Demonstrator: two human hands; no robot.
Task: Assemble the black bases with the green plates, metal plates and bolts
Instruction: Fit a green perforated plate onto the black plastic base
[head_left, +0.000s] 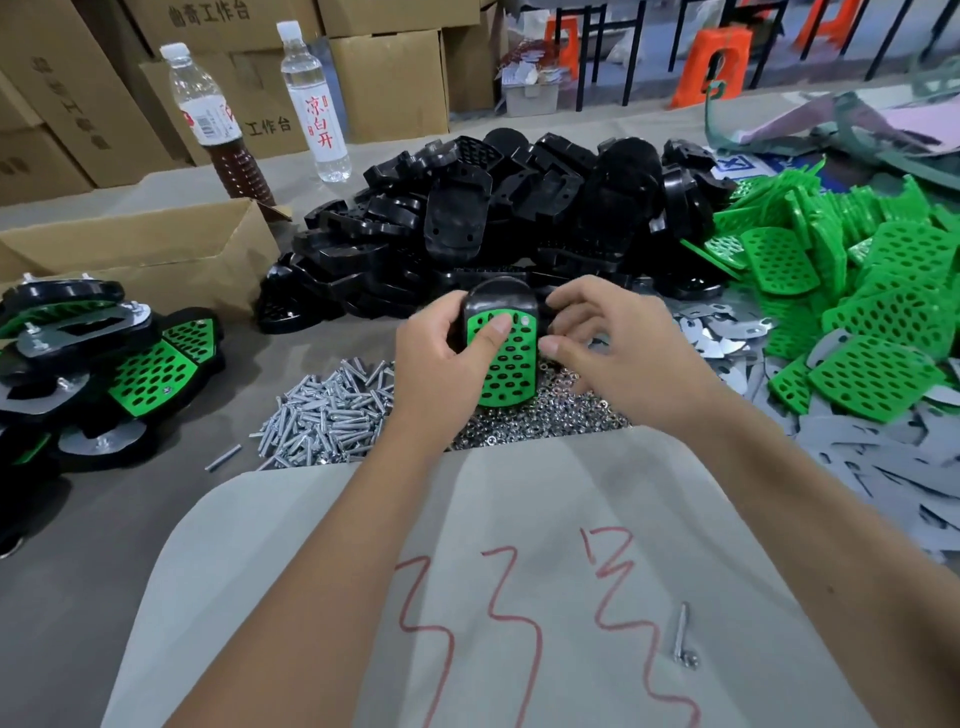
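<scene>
The left hand (441, 353) is gripping a black base (498, 299) from its left side, fingers curled round the edge and the thumb pressing flat on the green plate (506, 364) seated in it. The right hand (618, 343) is reaching in from the other side, its curled fingertips touching the base's right edge; whether they are pinching anything small is not clear. The base is being held tilted up above the middle of the surface (104, 545), over a heap of nuts (545, 415).

Just left of the nuts a pile of bolts (322, 415) is lying. Behind the hands, toward the far edge, a big mound of loose black bases (493, 218) is sitting. Loose green plates (857, 291) are heaped toward the right edge, with metal plates (727, 338) spread in front of them. Finished assemblies (104, 364) are stacking up at the left edge, in front of an open cardboard box (145, 254). Two bottles (311, 104) are standing at the far left corner. A single bolt (681, 636) is lying on a marked sheet (519, 519) at the near edge.
</scene>
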